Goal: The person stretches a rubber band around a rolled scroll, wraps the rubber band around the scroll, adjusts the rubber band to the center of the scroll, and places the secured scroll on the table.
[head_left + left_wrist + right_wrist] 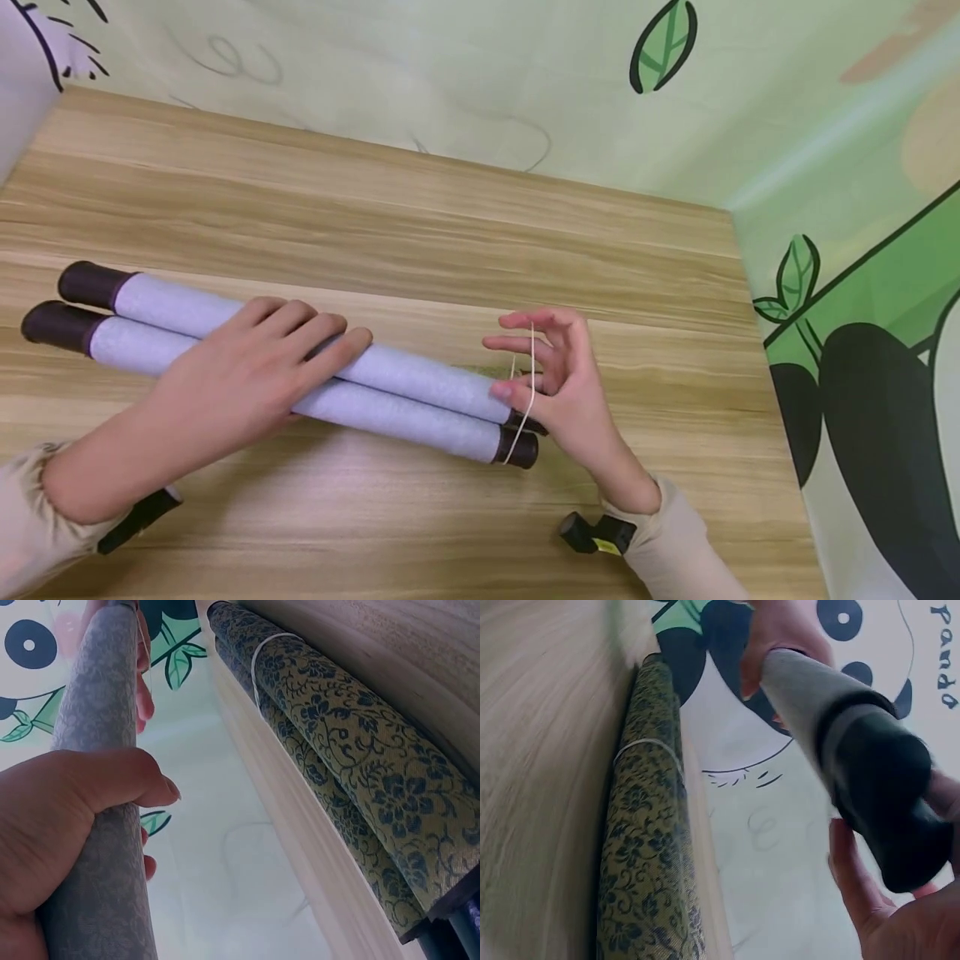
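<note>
Head view shows the left hand point(262, 362) with its fingers wrapped over two pale blue rolls point(420, 377) lying side by side, their dark ends reaching out past the fingers on both sides. Spread wide, the right hand's point(573, 396) fingers stretch a white loop point(533, 362) that crosses one dark end just beside the thumb. Apart from both hands' fingers, olive floral rolls point(649, 832) lie on the table point(375, 533).
</note>
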A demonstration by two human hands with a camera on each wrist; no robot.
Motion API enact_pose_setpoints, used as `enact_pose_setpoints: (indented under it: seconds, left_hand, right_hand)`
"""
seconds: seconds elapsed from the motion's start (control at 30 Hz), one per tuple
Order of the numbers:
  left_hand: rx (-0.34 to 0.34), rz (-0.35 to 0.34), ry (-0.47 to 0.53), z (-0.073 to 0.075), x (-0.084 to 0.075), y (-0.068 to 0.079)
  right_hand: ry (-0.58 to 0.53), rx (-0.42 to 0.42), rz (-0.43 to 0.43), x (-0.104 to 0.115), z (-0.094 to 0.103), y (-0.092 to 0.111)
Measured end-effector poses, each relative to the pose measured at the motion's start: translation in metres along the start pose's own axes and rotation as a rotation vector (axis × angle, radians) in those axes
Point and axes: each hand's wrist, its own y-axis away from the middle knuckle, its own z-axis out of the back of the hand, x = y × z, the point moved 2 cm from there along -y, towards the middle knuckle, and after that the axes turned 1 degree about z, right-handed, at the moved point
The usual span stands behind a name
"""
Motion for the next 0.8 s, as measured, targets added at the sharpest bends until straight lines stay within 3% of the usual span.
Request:
enact_pose_setpoints:
  seconds: [0.23, 0.37, 0.5, 0.63, 0.8]
  left_hand:
    - [-0.087, -0.107, 0.017, -0.003, -0.005, 0.001]
    - [-0.107, -0.135, 0.005, -0.004, -0.008, 0.002]
    - [-0.089, -0.167, 0.005, -0.006, -0.010, 0.004]
    - [-0.079, -0.182, 0.010, -0.007, -0.012, 0.006]
    - [-0.079, -0.181, 0.026, -0.007, -0.009, 0.008]
  right_hand:
    - [0.005, 0.019, -0.230, 0.001, 0.010, -0.002]
    - [0.084, 0.078, -0.327, 0.003, 0.017, -0.003]
    - [0.094, 0.270, -0.339, 0.003, 0.024, -0.004]
    - [0.004, 0.485, -0.329, -0.001, 0.029, -0.005]
    - [-0.001, 0.655, -0.256, 0.000, 0.034, -0.007]
